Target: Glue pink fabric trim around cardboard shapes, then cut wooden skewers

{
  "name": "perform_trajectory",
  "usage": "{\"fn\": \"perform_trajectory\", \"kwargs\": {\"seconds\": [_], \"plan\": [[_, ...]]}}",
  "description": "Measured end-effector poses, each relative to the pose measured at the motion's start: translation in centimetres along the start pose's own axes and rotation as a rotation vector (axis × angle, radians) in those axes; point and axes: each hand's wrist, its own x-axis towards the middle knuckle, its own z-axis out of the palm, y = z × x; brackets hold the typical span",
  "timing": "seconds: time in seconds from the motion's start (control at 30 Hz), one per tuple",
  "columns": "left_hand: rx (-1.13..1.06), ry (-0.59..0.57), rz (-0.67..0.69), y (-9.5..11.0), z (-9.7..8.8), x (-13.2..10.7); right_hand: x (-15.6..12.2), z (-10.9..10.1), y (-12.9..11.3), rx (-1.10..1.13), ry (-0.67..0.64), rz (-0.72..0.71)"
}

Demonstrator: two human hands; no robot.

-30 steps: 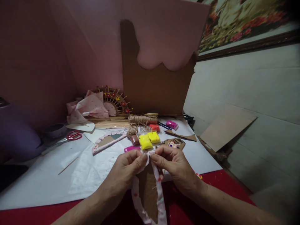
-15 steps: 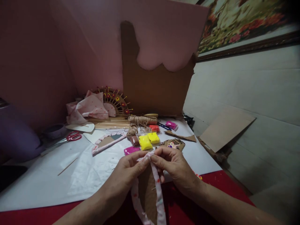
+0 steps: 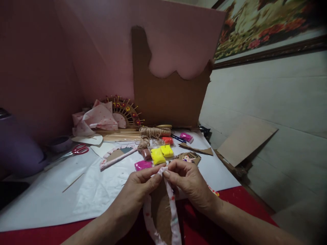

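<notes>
A brown cardboard piece [image 3: 161, 211] edged with folded pale fabric [image 3: 174, 212] dotted in red is held upright in front of me, its lower end cut off by the picture. My left hand [image 3: 139, 187] pinches the fabric at its top tip between thumb and forefinger. From the other side, my right hand [image 3: 187, 182] grips the same tip, its thumb on the fabric edge. The remaining fingers of both hands are partly hidden behind the piece. Just beyond the fingers lie a magenta clay packet [image 3: 143, 165] and yellow clay packets [image 3: 158, 156].
Red-handled scissors [image 3: 79, 149], a thin stick [image 3: 73, 182] and a fabric-edged half-round piece [image 3: 116, 156] lie on the white sheet [image 3: 102, 190]. Farther back are a twine roll [image 3: 155, 131], bamboo sticks [image 3: 117, 134], a decorated fan [image 3: 130, 110] and spotted cloth [image 3: 99, 117]. A purple bottle [image 3: 19, 143] stands left.
The fingers have shifted slightly at the tip, and the right fingers are tucked further behind the piece. Both hands keep their hold on it.
</notes>
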Motion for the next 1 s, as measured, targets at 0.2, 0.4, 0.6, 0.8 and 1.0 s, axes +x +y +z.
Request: {"fn": "perform_trajectory", "kwargs": {"seconds": [0.2, 0.4, 0.6, 0.8, 1.0], "plan": [[-0.148, 0.05, -0.021, 0.4, 0.6, -0.1, 0.0, 0.0, 0.1, 0.03, -0.003, -0.006], [-0.076, 0.053, -0.039, 0.1, 0.7, 0.0, -0.3, 0.0, 0.2, 0.011, -0.036, -0.031], [-0.069, 0.055, -0.038, -0.5, 0.6, 0.1, -0.4, 0.5, -0.5, -0.062, 0.015, 0.024], [0.01, 0.009, -0.054, 0.3, 0.7, 0.2, -0.1, 0.4, -0.8, -0.03, -0.058, 0.132], [-0.007, 0.009, -0.103, 0.4, 0.4, 0.1, 0.0, 0.3, -1.0, -0.011, -0.082, 0.143]]}}
